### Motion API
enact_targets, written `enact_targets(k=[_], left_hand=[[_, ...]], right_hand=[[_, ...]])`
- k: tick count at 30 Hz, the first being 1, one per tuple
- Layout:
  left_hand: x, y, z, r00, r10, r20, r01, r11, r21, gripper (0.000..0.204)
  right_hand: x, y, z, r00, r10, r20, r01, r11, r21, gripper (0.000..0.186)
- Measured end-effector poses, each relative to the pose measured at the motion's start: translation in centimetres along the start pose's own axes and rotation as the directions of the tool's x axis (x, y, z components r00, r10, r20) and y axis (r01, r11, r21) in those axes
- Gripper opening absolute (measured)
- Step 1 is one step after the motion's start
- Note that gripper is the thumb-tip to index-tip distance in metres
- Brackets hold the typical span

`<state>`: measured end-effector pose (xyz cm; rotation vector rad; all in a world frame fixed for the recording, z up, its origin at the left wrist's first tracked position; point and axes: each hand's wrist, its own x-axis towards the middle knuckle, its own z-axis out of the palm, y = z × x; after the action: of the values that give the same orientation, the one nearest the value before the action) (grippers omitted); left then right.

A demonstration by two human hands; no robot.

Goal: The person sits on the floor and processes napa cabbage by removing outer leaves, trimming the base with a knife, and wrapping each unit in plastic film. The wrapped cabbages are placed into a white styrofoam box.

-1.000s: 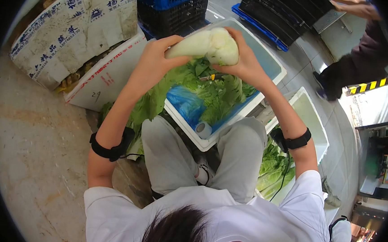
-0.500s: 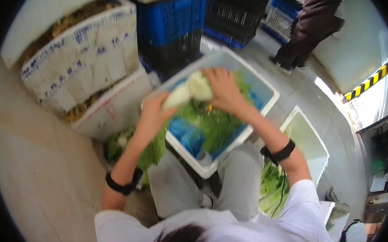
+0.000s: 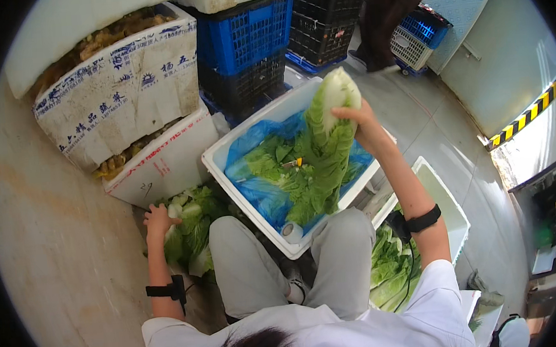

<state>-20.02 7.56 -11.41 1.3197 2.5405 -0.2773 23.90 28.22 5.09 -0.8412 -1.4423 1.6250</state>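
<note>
My right hand (image 3: 359, 121) grips a long napa cabbage (image 3: 325, 146) by its pale base and holds it up over a white foam box (image 3: 218, 153). The box is lined with blue plastic and holds loose green leaves (image 3: 272, 169). My left hand (image 3: 159, 219) is down at my left side, resting on a pile of cabbage leaves (image 3: 191, 236) on the floor. Its fingers are curled on the leaves. I sit with grey-trousered knees against the box.
Stacked white foam boxes (image 3: 118, 101) stand at the left, blue and black plastic crates (image 3: 246, 40) behind. Another white box (image 3: 446, 202) with green leaves (image 3: 388, 270) is at my right. Another person (image 3: 390, 11) stands at the back beside a basket.
My left hand let go of the cabbage and dropped to the leaf pile on the floor. My right hand alone now holds the cabbage, raised upright over the box.
</note>
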Motion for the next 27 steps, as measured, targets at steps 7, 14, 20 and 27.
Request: enact_targets(k=[7,14,20,27], left_hand=[[-0.1,5.0,-5.0,0.866,0.441,-0.234,-0.448,0.477,-0.756,0.056],[-6.7,14.2,-12.0,0.695,0.56,-0.451,-0.525,-0.035,-0.851,0.046],[-10.8,19.6,-12.2,0.663,0.464,-0.588,-0.612,-0.119,-0.782,0.071],[-9.2,18.3,-11.2,0.814,0.528,-0.241,-0.057,-0.34,-0.939,0.087]], right_hand=[[0.3,-1.0,2.5,0.98,0.024,0.196,-0.087,0.943,0.321,0.072],[-0.7,-1.5,5.6,0.977,0.144,0.155,-0.191,0.914,0.358,0.07],[-2.4,-0.6,10.2,0.965,0.264,-0.006,-0.261,0.959,0.111,0.059],[-2.1,0.8,9.5,0.988,0.153,-0.034,-0.157,0.96,-0.23,0.059]])
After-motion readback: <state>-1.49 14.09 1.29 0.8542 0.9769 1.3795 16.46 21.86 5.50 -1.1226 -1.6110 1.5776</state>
